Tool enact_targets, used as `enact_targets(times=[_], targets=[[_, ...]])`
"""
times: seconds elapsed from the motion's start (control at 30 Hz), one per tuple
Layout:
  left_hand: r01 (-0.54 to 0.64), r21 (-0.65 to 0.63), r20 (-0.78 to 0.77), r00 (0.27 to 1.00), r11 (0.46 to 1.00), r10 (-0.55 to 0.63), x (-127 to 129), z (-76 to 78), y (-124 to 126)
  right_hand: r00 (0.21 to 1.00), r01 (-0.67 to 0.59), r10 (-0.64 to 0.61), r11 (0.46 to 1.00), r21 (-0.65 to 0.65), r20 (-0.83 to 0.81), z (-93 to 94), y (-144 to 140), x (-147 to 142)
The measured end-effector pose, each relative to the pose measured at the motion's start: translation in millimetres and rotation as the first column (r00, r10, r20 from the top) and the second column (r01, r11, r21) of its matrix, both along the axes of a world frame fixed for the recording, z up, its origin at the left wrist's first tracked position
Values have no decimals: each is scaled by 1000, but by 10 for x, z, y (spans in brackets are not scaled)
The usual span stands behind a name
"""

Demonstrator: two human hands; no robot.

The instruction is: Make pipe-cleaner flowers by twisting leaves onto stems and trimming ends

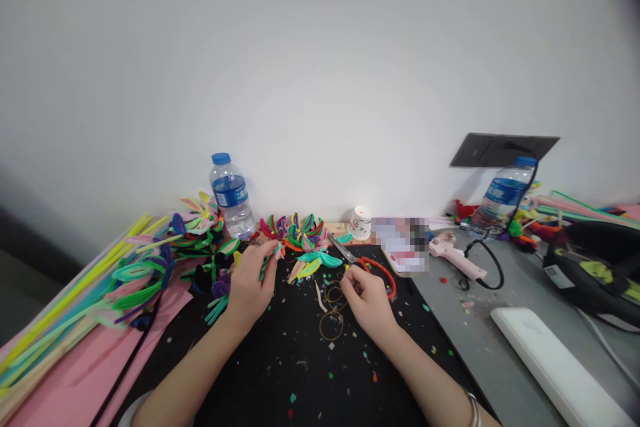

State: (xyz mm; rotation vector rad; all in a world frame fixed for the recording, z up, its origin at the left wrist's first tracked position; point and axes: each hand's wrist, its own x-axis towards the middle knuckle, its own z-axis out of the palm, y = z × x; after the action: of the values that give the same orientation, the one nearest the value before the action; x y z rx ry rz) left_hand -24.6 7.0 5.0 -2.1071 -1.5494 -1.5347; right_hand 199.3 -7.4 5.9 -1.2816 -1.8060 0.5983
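My left hand (250,287) pinches the stem of a pipe-cleaner flower (313,260) with green, teal and pink petals, held just above the black mat (300,373). My right hand (367,297) rests on the mat with its fingers curled by the red handles of the scissors (367,263), which lie flat with blades pointing left and back. Whether the fingers grip the handle is not clear. Thin wire rings (333,323) lie on the mat between my hands.
Pipe-cleaner bundles (75,300) and finished flowers (200,233) fill the left side on pink paper. Two water bottles (231,195) (503,203), a white cup (360,221), a pink glue gun (453,253), a white flat device (555,363) and a dark bag (600,267) stand around.
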Motion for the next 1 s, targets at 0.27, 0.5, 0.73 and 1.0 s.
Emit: enact_targets(times=[0.27,0.5,0.73,1.0], targets=[[579,-323,789,601,748,-124,202,70,-31,997,-67,65,996,-54,-35,33,-17,-35],[818,-408,879,471,407,-66,335,50,-101,946,-324,313,926,-196,-82,24,-84,-90],[792,-459,841,533,402,-90,374,24,-127,935,-350,355,930,-117,26,-3,-100,-127],[736,-459,828,558,498,-62,359,-11,-83,950,-308,284,920,-243,-131,-39,-61,-102]])
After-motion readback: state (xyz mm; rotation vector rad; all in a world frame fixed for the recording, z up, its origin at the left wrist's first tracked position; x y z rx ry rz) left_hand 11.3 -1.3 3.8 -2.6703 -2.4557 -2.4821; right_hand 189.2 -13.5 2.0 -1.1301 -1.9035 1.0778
